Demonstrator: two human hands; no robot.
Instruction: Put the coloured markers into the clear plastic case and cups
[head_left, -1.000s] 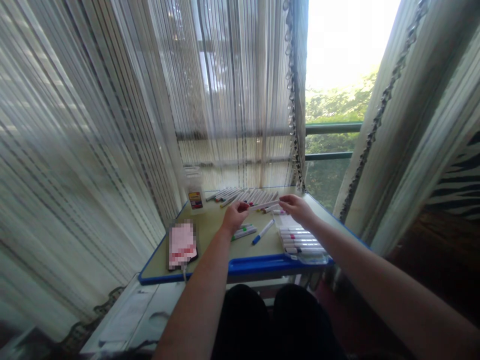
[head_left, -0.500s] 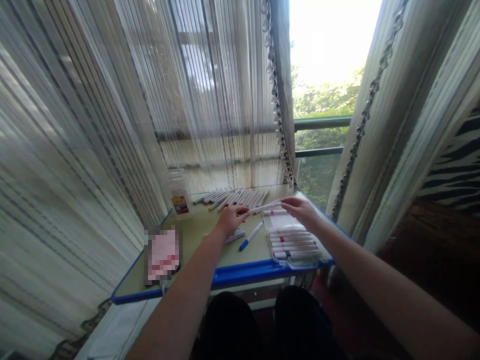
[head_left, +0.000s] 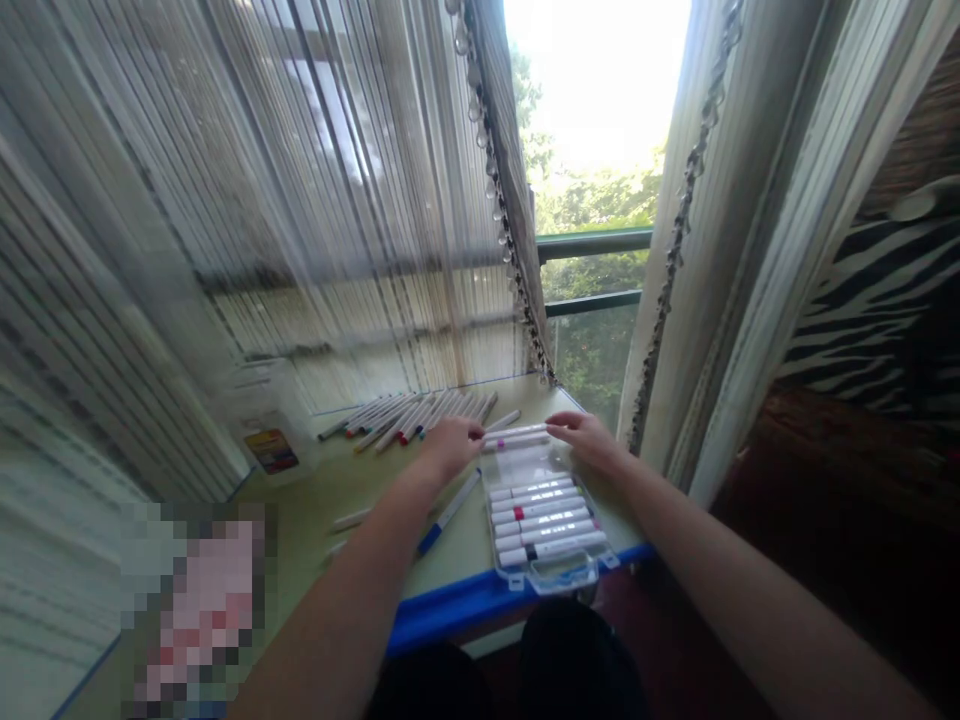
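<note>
Window-side table (head_left: 352, 478) | white marker (head_left: 516, 432) spans both grips | left hand (head_left: 448, 448), right hand (head_left: 589, 440) pinch its ends

Marker (head_left: 516, 432) between the fingers (head_left: 471, 433) looks like smooth white plastic. Case (head_left: 556, 577) right under them is clear glossy plastic. Counter (head_left: 375, 478) is matt, blue edge (head_left: 450, 608) shiny. Sheer cloth curtain (head_left: 337, 220) beyond.
</note>
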